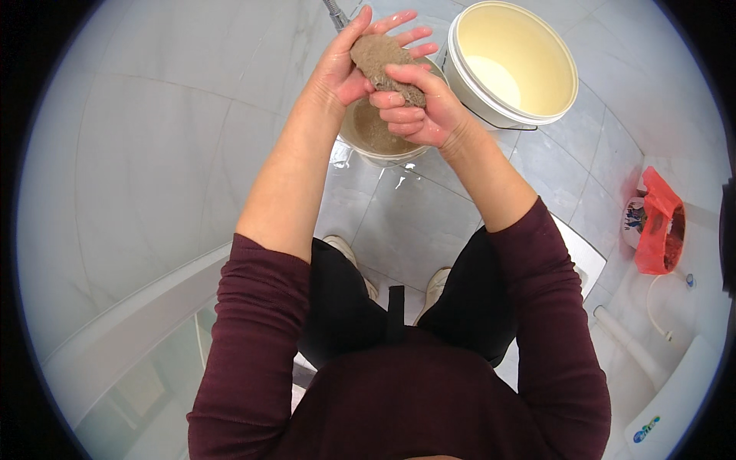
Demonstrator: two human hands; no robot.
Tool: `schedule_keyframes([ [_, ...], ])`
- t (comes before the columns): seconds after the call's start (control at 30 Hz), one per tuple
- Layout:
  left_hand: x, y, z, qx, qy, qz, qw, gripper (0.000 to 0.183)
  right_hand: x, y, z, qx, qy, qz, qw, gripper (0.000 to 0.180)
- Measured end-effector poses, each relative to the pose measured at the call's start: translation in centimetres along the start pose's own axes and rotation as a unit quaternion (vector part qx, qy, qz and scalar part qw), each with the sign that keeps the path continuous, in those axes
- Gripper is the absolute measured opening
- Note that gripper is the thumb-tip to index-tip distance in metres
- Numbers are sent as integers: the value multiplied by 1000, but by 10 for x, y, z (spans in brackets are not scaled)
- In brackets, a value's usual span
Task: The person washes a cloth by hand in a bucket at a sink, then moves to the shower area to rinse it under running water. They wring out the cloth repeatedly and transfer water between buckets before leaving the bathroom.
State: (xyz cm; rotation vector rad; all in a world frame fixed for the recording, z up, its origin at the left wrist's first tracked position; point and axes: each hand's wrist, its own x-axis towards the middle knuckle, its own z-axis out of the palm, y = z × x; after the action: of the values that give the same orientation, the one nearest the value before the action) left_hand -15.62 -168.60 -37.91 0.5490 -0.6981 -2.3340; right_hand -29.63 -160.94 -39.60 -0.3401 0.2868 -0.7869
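Observation:
A wet, grey-brown wad, perhaps a cloth or sponge, is gripped between the thumb and curled fingers of my right hand. It lies against the palm of my left hand, whose fingers are spread out behind it. Both hands are wet. Directly below them a white bucket holds murky brown water, and my hands and the wad hide part of its rim. To the right stands a larger white bucket with a cream inside and a thin wire handle.
A metal shower hose runs in behind my left hand. Wet grey tiles cover the floor around my feet. A bin with a red plastic bag stands at the right wall, near a white pipe. Pale tiled wall lies at left.

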Motion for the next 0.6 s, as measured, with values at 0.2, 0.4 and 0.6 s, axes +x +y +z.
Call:
schedule_keyframes([
  [0.2, 13, -5, 9, 256, 75, 43, 963, 25, -1, 2, -11, -105, 105, 4, 989, 20],
  [0.4, 28, -43, -34, 458, 225, 61, 858, 15, 27, 34, -56, -296, 284, -2, 912, 23],
  [0.6, 27, -61, -52, 621, 326, 91, 707, 16, 56, 58, -82, -600, 375, -29, 706, 33],
])
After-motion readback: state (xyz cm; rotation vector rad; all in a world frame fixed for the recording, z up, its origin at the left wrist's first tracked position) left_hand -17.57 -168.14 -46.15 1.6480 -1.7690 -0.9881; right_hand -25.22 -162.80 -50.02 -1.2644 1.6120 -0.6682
